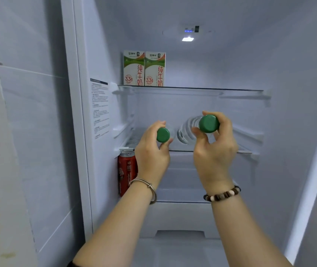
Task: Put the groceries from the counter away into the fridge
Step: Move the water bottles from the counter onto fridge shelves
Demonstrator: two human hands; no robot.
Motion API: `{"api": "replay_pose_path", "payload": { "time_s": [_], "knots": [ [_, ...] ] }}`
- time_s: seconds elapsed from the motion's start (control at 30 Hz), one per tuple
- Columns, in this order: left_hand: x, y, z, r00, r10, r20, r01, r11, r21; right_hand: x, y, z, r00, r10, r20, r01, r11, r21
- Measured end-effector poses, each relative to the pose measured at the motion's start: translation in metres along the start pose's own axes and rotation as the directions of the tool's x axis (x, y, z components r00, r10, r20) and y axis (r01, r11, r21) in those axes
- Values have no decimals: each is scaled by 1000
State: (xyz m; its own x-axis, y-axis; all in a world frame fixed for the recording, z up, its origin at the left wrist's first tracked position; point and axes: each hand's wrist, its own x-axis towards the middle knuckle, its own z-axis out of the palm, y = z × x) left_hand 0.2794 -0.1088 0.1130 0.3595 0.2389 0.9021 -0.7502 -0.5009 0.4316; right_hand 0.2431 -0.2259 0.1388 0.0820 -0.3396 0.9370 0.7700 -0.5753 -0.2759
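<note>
Since the left side is already taken, with a red can standing on a lower shelf and two milk cartons upright on the top shelf, the middle shelf looks like the obvious spot for the water. The left hand is curled round the neck of a green-capped clear bottle, which points bottom-first into the fridge over that shelf. The right hand does the same with a second bottle, held a bit higher. My guess is they're gripped by the cap ends so they can be slid in lying down. Can't tell if either one touches the glass.
</note>
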Motion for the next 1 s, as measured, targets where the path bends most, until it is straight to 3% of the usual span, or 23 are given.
{"api": "replay_pose_path", "payload": {
  "time_s": [0.2,0.37,0.5,0.73,0.83,1.0],
  "knots": [
    [7,-38,-3,997,15,73,-28,985,168,-21,26,40,979,129,159,-118,990,-79],
    [12,-68,-6,997,-68,44,56,972,228,-41,39,63,858,418,299,-369,906,-210],
    [21,-83,-9,997,-55,56,32,935,352,-41,48,68,837,436,331,-360,894,-266],
    [33,-89,2,990,-95,102,32,867,497,-21,61,92,748,439,497,-196,862,-467],
    [42,-84,6,957,-228,182,96,836,540,-11,67,100,671,508,540,-209,828,-520],
    [50,-84,8,907,-324,268,104,791,603,-3,71,119,572,528,628,-172,826,-537]
  ]
}}
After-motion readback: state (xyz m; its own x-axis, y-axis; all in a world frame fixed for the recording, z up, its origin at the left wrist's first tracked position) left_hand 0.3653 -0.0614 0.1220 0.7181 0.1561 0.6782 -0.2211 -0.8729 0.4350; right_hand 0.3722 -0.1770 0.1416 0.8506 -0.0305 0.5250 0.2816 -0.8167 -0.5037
